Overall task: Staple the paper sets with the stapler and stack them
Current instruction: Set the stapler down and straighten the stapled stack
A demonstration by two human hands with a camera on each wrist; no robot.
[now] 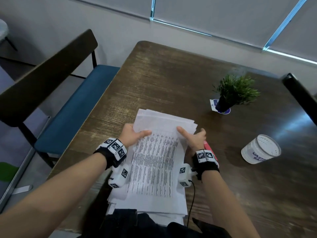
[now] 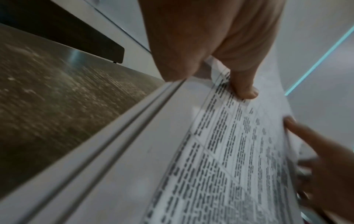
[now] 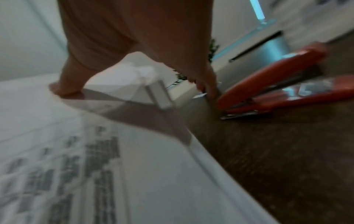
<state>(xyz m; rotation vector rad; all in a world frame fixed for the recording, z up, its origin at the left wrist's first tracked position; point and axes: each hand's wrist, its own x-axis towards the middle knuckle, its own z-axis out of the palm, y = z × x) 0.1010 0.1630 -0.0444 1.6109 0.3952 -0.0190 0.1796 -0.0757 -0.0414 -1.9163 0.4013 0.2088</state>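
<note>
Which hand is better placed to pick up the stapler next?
Right. The red stapler lies on the table just beside the right hand, while the left hand holds the paper set on the far side.

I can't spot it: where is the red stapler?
The red stapler lies on the dark wooden table, just right of the right hand.

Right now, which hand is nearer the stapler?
Right. The right hand grips the paper set just beside the red stapler; the left hand grips the set's opposite edge.
</note>
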